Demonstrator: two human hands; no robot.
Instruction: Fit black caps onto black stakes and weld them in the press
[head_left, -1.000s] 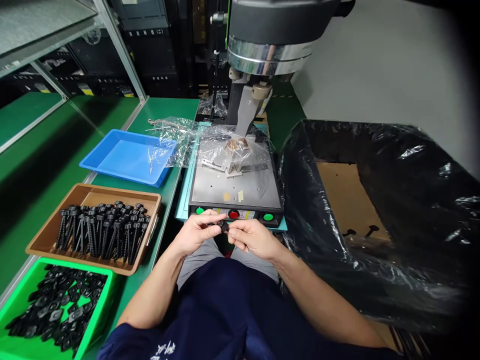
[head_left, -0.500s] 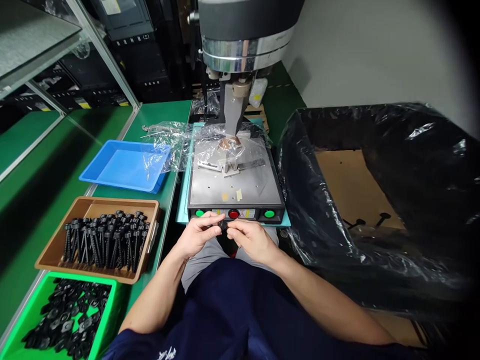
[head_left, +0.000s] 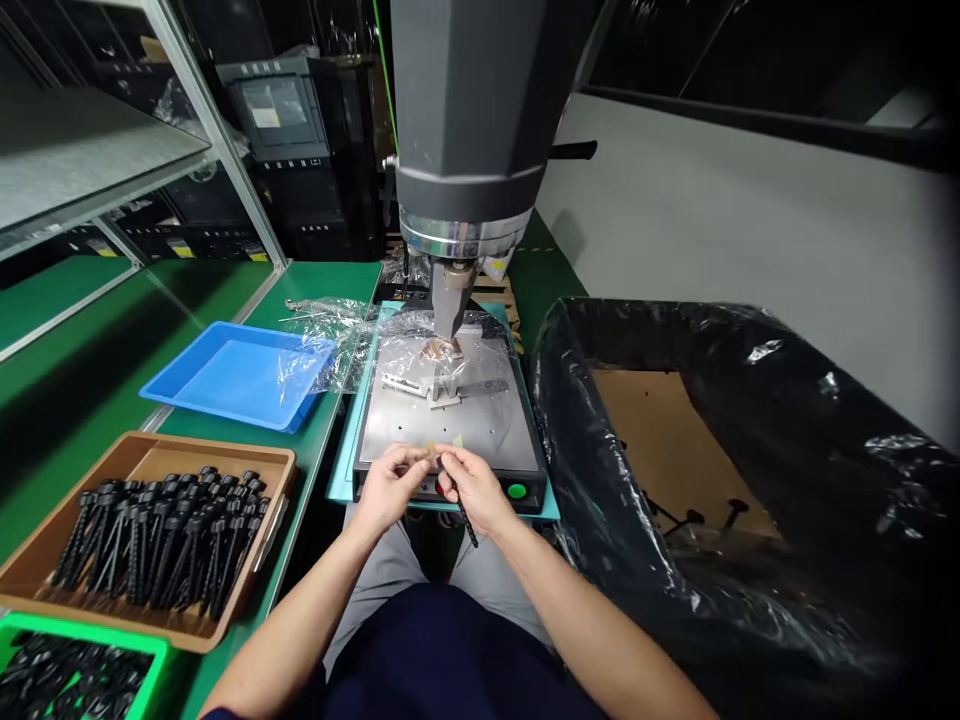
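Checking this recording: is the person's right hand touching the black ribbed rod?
Touching. The head view shows the black ribbed rod running up into the curled fingers of the right hand, no gap showing, its free end sticking out below.

A grey shelf (head_left: 82, 150) overhangs the green worktop (head_left: 45, 430).

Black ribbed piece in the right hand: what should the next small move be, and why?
Probably lift the black ribbed piece slightly toward the metal fixture: the right hand holds it with its shaft slanting down below the fingers, nearer the person than the fixture. Whether the left hand grips anything is unclear.
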